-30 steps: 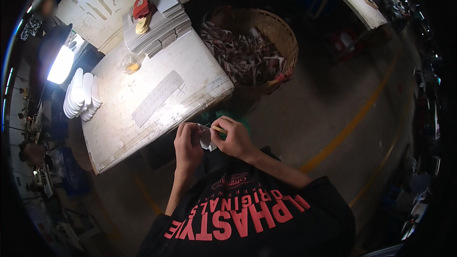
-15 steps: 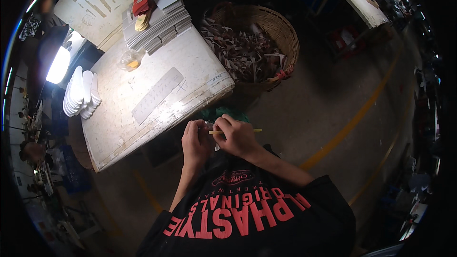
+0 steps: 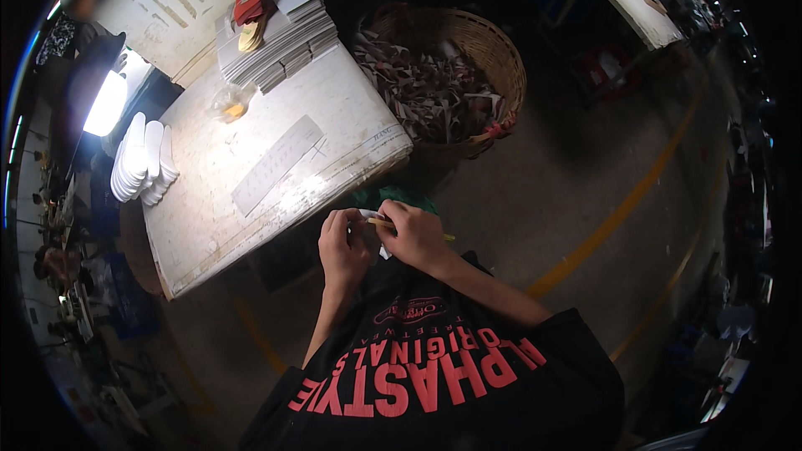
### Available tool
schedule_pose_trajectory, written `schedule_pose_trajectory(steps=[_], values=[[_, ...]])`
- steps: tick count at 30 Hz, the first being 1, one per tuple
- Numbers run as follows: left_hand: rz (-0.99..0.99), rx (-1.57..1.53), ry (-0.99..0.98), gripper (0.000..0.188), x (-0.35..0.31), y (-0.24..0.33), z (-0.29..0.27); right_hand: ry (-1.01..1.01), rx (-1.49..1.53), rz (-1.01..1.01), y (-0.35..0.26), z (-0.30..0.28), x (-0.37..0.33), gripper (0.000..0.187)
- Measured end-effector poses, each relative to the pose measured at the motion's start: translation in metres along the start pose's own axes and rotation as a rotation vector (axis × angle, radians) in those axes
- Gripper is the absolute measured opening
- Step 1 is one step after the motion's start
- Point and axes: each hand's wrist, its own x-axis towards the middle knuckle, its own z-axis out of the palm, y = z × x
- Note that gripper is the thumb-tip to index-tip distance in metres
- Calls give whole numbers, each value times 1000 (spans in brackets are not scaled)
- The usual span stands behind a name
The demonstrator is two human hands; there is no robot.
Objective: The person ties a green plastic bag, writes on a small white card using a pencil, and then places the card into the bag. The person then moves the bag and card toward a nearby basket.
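Close to my body, just off the table's near edge, my two hands work side by side. My right hand (image 3: 413, 238) is closed around a thin yellow stick (image 3: 381, 223), whose far end pokes out past the knuckles on the right. Between the hands shows a small white piece (image 3: 368, 214), mostly hidden by fingers. My left hand (image 3: 342, 244) is closed on the white piece's left side. What kind of thing the white piece is cannot be made out.
On the worn white table (image 3: 200, 234) lie a grey marked strip (image 3: 278, 165), a plastic bag with something orange (image 3: 231, 106) and white insole-shaped pieces (image 3: 144, 159). A stack of grey sheets (image 3: 276, 46) carries red and yellow pieces. Behind it stands a wicker basket (image 3: 501, 58) of scraps.
The yellow stick has tilted, its left end now higher and its right end lower. More of the white piece shows between my fingers. Both hands stay in nearly the same place.
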Motion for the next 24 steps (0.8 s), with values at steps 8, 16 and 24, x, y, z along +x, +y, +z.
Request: schedule_pose_trajectory(steps=[8,16,24], values=[[-163,-99,-26,11,-6,-5,-3,34,-20,59,12,9,3,18],[-189,-238,-41,6,-8,-8,-2,20,15,58,14,6,8,18],[-143,-263,-127,7,-11,-4,-7,35,67,39,14,5,10,15]])
